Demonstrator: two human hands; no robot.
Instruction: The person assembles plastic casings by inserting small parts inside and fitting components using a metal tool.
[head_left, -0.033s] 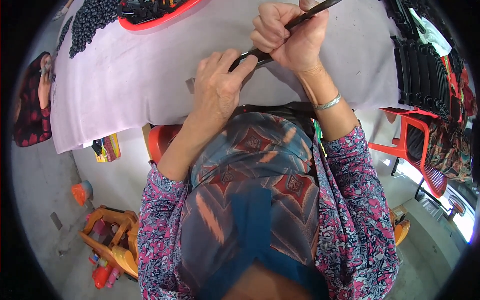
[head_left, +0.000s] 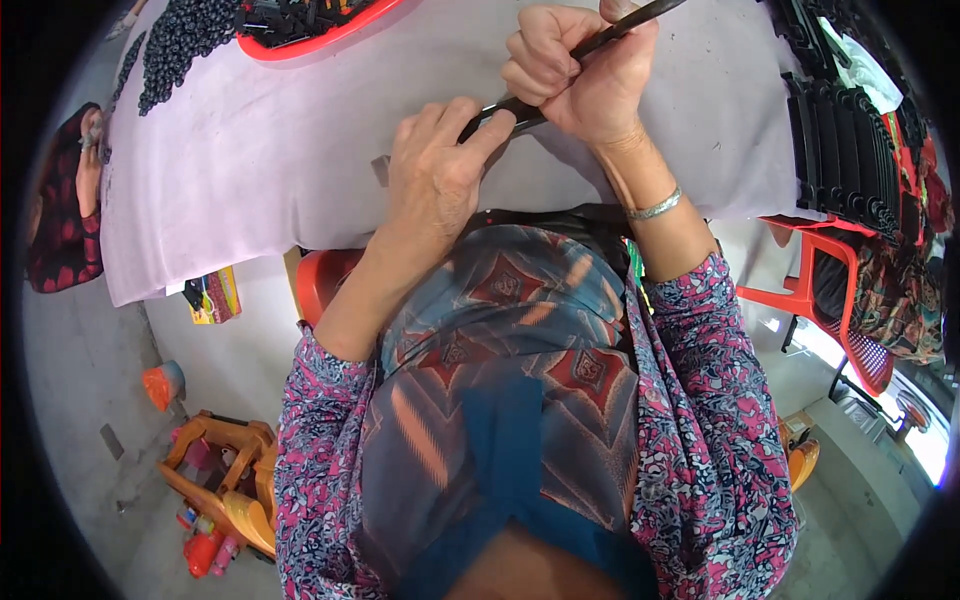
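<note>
Both my hands grip one long, narrow black strip [head_left: 612,33], held slanting above the cloth-covered table. My left hand [head_left: 437,160] is closed around its lower left end, thumb and fingers pressing on it. Farther along, my right hand [head_left: 585,75] is closed on the strip, fingers curled and thumb near the upper part. The strip's far end runs past my right hand to the top edge of the view. What the strip belongs to cannot be told, and my fingers hide parts of it. A small grey piece [head_left: 381,170] shows beside my left hand.
A red tray [head_left: 330,42] of small black parts stands at the far left, beside a heap of small black round pieces [head_left: 185,50]. Stacked black strips [head_left: 845,150] lie at the right edge. Another person's hand [head_left: 91,130] is at the left table edge. A red chair [head_left: 800,285] stands right.
</note>
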